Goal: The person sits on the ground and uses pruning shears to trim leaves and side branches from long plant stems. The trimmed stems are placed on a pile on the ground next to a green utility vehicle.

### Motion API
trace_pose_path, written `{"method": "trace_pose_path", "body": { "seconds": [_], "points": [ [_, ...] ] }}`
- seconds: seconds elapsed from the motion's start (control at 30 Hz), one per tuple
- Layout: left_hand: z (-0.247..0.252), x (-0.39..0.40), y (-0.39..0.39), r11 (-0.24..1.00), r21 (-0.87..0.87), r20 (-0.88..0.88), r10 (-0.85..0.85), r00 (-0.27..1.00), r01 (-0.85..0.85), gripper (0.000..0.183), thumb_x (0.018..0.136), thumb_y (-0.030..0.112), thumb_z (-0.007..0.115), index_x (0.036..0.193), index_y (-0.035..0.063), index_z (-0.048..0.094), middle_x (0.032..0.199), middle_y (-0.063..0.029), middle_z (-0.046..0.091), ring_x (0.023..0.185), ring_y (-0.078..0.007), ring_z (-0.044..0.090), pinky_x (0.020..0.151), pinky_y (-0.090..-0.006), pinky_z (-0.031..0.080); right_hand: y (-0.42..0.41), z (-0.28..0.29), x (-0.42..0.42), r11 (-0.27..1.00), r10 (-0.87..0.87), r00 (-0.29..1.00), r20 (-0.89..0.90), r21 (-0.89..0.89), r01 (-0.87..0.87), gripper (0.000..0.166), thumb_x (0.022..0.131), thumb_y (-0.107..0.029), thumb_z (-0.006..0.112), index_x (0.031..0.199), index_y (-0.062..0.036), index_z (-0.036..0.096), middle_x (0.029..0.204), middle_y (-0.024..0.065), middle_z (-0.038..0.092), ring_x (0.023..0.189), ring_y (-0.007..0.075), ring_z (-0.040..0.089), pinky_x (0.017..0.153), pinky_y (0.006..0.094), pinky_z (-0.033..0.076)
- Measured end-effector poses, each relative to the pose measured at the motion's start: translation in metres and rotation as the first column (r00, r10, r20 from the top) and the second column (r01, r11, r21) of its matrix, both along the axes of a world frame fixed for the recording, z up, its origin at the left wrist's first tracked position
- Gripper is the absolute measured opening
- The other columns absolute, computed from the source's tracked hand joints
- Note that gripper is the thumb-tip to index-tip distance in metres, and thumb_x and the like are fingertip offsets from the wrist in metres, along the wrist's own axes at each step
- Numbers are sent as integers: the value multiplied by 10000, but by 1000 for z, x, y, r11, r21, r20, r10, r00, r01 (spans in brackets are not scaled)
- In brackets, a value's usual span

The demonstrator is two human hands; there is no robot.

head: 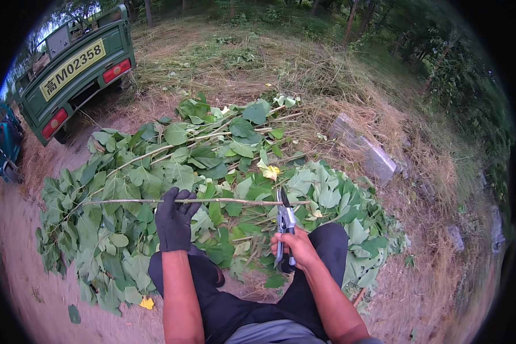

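Observation:
My left hand [175,221], in a dark glove, holds a long thin bare stick [223,200] crosswise in front of me, gripping it left of its middle. Bare, my right hand [299,247] is closed around the handles of a pair of pruning shears [286,215]. The shears point away from me, and their blades lie at the stick near its right end; whether they cut into it I cannot tell. Beneath both hands and around my knees spread cut leafy branches [155,172], with many large green leaves and several pale stems.
A green cargo vehicle [81,64] with red tail lights stands at the upper left, a teal vehicle [6,142] beside it at the rim. On the right, a stone block [374,159] lies in dry grass. Trees line the far side. A yellow leaf [146,302] lies on bare soil.

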State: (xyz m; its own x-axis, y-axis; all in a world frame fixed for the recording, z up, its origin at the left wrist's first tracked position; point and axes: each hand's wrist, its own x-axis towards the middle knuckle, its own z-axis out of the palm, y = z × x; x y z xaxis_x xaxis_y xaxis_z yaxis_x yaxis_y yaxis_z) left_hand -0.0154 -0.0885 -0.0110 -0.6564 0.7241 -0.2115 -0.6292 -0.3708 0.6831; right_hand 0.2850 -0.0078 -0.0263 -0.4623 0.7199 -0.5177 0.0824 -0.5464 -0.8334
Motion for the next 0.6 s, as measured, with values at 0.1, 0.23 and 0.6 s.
{"method": "trace_pose_path", "body": {
  "seconds": [0.1,0.23,0.6],
  "points": [
    [6,8,3,998,-36,-15,-42,999,42,379,923,277,639,1181,14,550,1086,-140,608,1038,-313,615,870,-450,551,3,2,5,997,-50,998,45,60,47,256,876,-155,629,1052,-5,519,852,93,623,703,186,642,628,336,558],
    [0,10,5,995,-60,-25,-87,996,85,380,918,282,648,1175,18,557,1109,-147,608,1031,-309,620,868,-459,552,8,4,6,992,-69,996,47,110,64,226,858,-154,651,985,-26,513,754,59,586,592,137,567,517,307,494],
    [-11,8,10,993,-87,-17,-87,996,85,389,900,296,676,1158,27,564,1113,-148,608,979,-278,628,843,-425,562,16,13,9,961,-61,972,226,276,-4,218,863,-142,650,967,-14,507,627,44,550,496,127,509,467,295,417]
  ]
}}
